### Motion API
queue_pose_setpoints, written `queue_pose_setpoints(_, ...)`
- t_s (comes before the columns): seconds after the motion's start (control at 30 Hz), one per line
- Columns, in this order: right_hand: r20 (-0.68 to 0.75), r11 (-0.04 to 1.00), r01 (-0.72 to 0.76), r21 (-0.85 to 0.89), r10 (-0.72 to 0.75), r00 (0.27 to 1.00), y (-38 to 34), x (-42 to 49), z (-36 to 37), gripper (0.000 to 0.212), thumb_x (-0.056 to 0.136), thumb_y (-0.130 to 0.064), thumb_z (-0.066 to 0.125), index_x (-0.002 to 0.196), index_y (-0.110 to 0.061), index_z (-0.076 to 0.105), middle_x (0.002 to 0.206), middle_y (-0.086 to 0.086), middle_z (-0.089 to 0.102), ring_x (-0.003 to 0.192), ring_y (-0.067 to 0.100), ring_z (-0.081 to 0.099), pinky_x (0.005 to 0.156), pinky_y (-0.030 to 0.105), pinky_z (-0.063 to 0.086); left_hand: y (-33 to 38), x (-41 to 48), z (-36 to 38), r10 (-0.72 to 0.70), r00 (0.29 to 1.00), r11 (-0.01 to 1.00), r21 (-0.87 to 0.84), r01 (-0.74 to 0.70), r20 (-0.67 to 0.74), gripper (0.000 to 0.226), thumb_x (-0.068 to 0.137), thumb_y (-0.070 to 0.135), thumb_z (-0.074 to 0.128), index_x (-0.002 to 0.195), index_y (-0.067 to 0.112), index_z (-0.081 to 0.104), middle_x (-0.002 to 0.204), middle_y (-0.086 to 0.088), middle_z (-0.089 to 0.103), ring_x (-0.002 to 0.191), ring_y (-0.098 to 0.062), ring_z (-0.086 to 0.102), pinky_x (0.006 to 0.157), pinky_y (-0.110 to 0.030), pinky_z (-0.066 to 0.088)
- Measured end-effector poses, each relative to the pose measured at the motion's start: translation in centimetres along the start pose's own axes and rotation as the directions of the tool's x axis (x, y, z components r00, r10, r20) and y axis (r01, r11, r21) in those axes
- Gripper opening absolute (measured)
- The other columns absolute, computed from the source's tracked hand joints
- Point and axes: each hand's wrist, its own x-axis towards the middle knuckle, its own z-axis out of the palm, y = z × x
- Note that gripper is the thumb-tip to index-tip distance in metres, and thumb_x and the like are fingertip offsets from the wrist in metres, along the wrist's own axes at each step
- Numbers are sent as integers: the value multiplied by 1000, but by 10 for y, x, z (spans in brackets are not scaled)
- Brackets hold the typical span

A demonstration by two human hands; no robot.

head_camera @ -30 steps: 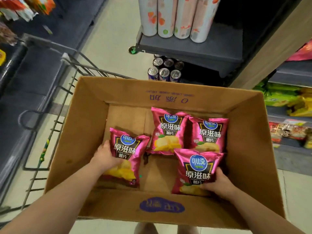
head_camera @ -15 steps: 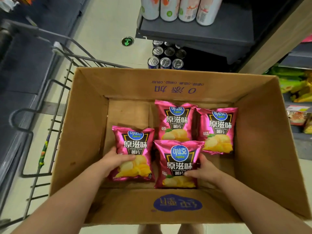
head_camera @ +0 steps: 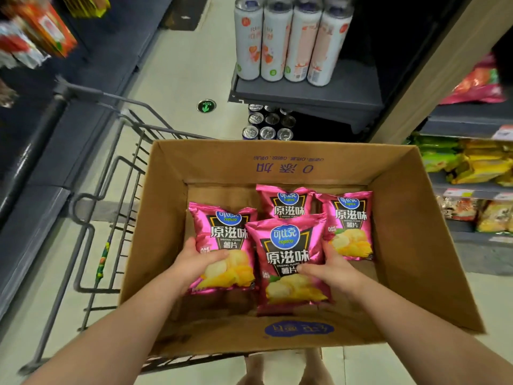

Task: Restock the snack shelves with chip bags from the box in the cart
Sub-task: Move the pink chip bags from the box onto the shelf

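An open cardboard box (head_camera: 427, 245) sits in a grey wire cart (head_camera: 116, 190). Inside are several pink chip bags. My left hand (head_camera: 194, 262) grips the left chip bag (head_camera: 222, 232) at its lower left side. My right hand (head_camera: 330, 269) grips the front chip bag (head_camera: 288, 254), which is raised and overlaps the others. Two more bags lie at the back: a middle bag (head_camera: 286, 202) and a right bag (head_camera: 351, 226).
Snack shelves (head_camera: 472, 173) with green and yellow bags stand at the right. A dark shelf (head_camera: 305, 93) ahead holds tall white cans (head_camera: 286, 40), with small cans (head_camera: 266, 126) below. Another dark shelf unit (head_camera: 41, 134) runs along the left. A pale floor aisle (head_camera: 180, 65) lies ahead.
Both hands have closed on their bags and drawn them together and upward; the front bag now overlaps the back ones. The view has tilted up slightly.
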Motion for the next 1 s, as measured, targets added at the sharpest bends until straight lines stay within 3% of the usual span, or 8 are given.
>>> queue_pose_setpoints(0.1, -76, 996, 84, 24, -82, 994, -23, -21, -18, 39, 72, -11, 79, 97, -24, 52, 98, -4, 68, 80, 0, 62, 61, 6, 48, 26, -11, 6, 102, 995, 995, -16, -102, 22, 81, 67, 20, 84, 134, 15, 38, 106, -2, 62, 85, -14, 63, 68, -28, 52)
queue_pose_setpoints(0.23, -189, 986, 146, 82, -128, 974, -50, -58, -50, 44, 74, -13, 77, 112, -18, 55, 102, 3, 70, 91, 14, 67, 82, 25, 56, 69, -28, 19, 233, 970, 972, 5, -234, 71, 84, 65, 25, 85, 134, 18, 39, 118, -5, 61, 99, -24, 62, 89, -38, 51)
queue_pose_setpoints(0.33, -265, 972, 222, 74, -196, 944, -66, -89, -78, 49, 76, -12, 76, 119, -13, 53, 95, -1, 69, 77, 3, 69, 65, 15, 54, 101, -46, 37, 345, 932, 937, 8, -348, 108, 87, 64, 27, 85, 136, 20, 37, 111, -2, 60, 97, -22, 61, 86, -35, 50)
queue_pose_setpoints(0.43, -338, 951, 275, 141, -215, 916, -74, -119, -109, 53, 76, -10, 75, 123, -10, 51, 108, 12, 68, 98, 22, 68, 87, 39, 56, 130, -66, 61, 428, 889, 903, -36, -428, 164, 89, 64, 25, 85, 138, 19, 35, 111, -3, 62, 97, -23, 63, 88, -38, 52)
queue_pose_setpoints(0.5, -376, 947, 305, 104, -247, 893, -77, -143, -132, 45, 76, -15, 75, 116, -16, 55, 111, 12, 68, 102, 26, 66, 91, 41, 54, 149, -82, 80, 473, 860, 879, -40, -475, 190, 93, 60, 28, 87, 137, 18, 37, 112, -3, 63, 97, -23, 63, 88, -38, 51)
queue_pose_setpoints(0.6, -443, 934, 347, 80, -279, 852, -73, -177, -172, 39, 77, -21, 75, 111, -21, 56, 113, 10, 67, 105, 26, 65, 94, 45, 52, 173, -109, 118, 521, 817, 849, -56, -525, 246, 103, 46, 39, 86, 136, 20, 39, 115, -5, 64, 100, -26, 64, 93, -43, 51)
queue_pose_setpoints(0.9, -586, 896, 439, 65, -322, 743, -10, -271, -319, 45, 74, -28, 77, 114, -20, 58, 111, 4, 70, 103, 23, 66, 95, 45, 51, 195, -206, 277, 609, 722, 791, -173, -587, 328, 90, 55, 27, 87, 132, 17, 42, 112, -5, 65, 97, -24, 65, 89, -40, 52)
queue_pose_setpoints(1.0, -622, 884, 463, 57, -331, 710, 14, -301, -370, 37, 72, -31, 78, 103, -22, 62, 105, 3, 71, 96, 19, 68, 89, 41, 54, 196, -238, 332, 614, 695, 786, -209, -582, 374, 99, 44, 34, 83, 133, 17, 41, 113, -7, 66, 98, -26, 66, 92, -45, 52)
